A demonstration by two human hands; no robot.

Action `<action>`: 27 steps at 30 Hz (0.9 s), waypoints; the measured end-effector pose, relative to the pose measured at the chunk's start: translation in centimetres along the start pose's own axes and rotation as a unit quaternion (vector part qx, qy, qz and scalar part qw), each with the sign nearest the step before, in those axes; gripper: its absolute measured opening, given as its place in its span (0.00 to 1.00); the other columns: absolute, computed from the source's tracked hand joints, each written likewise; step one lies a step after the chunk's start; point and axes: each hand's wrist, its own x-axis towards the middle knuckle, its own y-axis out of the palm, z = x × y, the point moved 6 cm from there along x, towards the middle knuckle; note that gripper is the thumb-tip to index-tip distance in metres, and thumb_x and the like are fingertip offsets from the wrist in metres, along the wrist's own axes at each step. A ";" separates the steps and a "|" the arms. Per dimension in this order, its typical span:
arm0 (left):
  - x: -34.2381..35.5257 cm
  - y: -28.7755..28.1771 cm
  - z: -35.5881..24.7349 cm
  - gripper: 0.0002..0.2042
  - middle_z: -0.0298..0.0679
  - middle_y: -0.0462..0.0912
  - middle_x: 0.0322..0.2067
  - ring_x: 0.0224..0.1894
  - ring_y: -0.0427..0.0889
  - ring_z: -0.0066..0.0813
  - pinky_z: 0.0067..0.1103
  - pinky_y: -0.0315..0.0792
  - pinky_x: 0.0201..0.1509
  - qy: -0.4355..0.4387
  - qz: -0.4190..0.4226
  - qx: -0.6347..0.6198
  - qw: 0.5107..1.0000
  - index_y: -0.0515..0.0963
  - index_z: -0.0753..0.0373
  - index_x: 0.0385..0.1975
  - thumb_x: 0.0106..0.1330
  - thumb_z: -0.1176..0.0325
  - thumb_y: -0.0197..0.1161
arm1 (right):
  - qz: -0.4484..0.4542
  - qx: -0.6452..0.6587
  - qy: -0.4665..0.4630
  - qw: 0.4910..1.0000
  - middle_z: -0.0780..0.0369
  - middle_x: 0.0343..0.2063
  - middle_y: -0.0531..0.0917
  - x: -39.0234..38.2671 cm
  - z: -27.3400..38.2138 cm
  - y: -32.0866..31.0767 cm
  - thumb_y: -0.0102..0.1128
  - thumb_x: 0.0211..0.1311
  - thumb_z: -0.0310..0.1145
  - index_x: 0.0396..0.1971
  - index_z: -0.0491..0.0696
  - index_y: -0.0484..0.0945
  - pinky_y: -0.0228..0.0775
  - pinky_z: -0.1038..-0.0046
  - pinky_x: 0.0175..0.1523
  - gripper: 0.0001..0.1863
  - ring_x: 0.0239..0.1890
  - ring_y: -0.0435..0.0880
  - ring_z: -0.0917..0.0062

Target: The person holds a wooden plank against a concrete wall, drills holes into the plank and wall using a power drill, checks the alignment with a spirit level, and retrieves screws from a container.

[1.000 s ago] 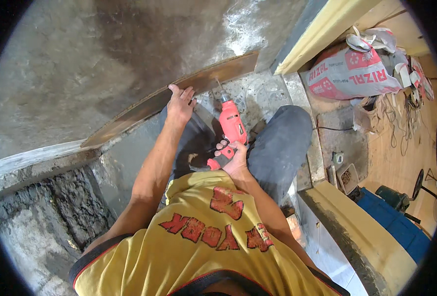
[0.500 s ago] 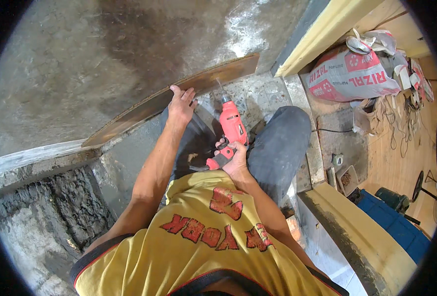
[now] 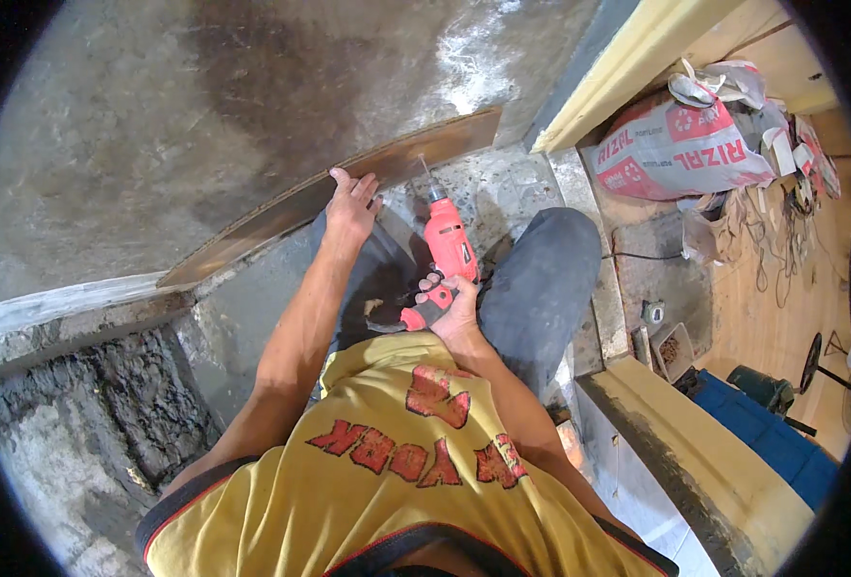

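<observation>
My right hand [image 3: 454, 306] is wrapped round the handle of a red power drill [image 3: 450, 237]. The drill points away from me, and its bit [image 3: 426, 170] meets or nearly meets the face of a long brown wooden board [image 3: 442, 142]. That board stands on edge along the foot of a grey cement wall [image 3: 281, 87]. My left hand [image 3: 352, 206] lies against the board to the left of the bit, with its fingers stretched out and no object in it. My knees are bent on either side of the drill.
Rough wet-looking cement [image 3: 108, 404] covers the ground at the left. Right of me a raised sill [image 3: 594, 250] borders the doorway. Beyond it are a red and white sack [image 3: 680, 149], a small tape measure [image 3: 652, 311], a tray of screws [image 3: 674, 352] and a blue box [image 3: 762, 428].
Almost nothing differs. The whole view has shifted very slightly, while both hands, the drill and the board keep their places relative to one another.
</observation>
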 end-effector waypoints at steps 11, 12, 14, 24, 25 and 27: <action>-0.1 0.3 0.0 0.48 0.52 0.61 0.71 0.77 0.52 0.43 0.43 0.45 0.77 -0.003 0.004 0.002 1.000 0.42 0.72 0.73 0.70 0.33 0.44 | 0.011 -0.004 -0.011 1.000 0.64 0.29 0.76 -0.1 0.1 0.7 0.56 0.44 0.30 0.37 0.47 0.73 0.72 0.68 0.37 0.15 0.33 0.77 0.71; -0.1 0.2 0.0 0.48 0.52 0.61 0.71 0.77 0.52 0.43 0.43 0.45 0.77 -0.002 0.004 0.002 1.000 0.42 0.72 0.73 0.70 0.33 0.44 | 0.003 -0.011 -0.010 1.000 0.63 0.29 0.77 -0.2 0.1 0.7 0.56 0.45 0.29 0.37 0.47 0.73 0.72 0.68 0.37 0.15 0.34 0.78 0.70; -0.1 0.2 -0.1 0.48 0.51 0.61 0.71 0.77 0.52 0.43 0.43 0.45 0.77 -0.003 0.004 0.009 1.000 0.43 0.72 0.72 0.70 0.33 0.43 | -0.003 -0.018 -0.012 1.000 0.63 0.30 0.77 -0.1 0.2 0.7 0.56 0.45 0.29 0.37 0.47 0.73 0.72 0.67 0.37 0.15 0.35 0.79 0.69; 0.2 -0.1 -0.1 0.47 0.51 0.65 0.69 0.76 0.54 0.43 0.44 0.46 0.77 0.000 -0.010 0.014 1.000 0.46 0.73 0.72 0.70 0.34 0.44 | 0.003 -0.045 -0.034 0.998 0.60 0.35 0.81 0.4 0.2 1.2 0.55 0.48 0.29 0.42 0.44 0.74 0.73 0.63 0.41 0.17 0.43 0.82 0.66; 0.2 0.0 0.0 0.45 0.52 0.66 0.68 0.76 0.55 0.44 0.44 0.46 0.77 0.002 -0.013 0.010 1.000 0.49 0.74 0.70 0.71 0.34 0.44 | 0.008 -0.050 -0.039 0.998 0.60 0.36 0.81 0.4 0.1 1.1 0.55 0.48 0.30 0.43 0.44 0.74 0.74 0.63 0.42 0.18 0.45 0.82 0.65; 0.2 0.2 0.2 0.44 0.52 0.67 0.67 0.75 0.55 0.45 0.44 0.46 0.77 0.002 -0.015 0.006 1.000 0.53 0.75 0.68 0.71 0.35 0.44 | 0.013 -0.036 -0.030 0.999 0.60 0.37 0.81 0.7 0.2 1.0 0.55 0.49 0.30 0.44 0.45 0.74 0.74 0.63 0.42 0.19 0.45 0.82 0.65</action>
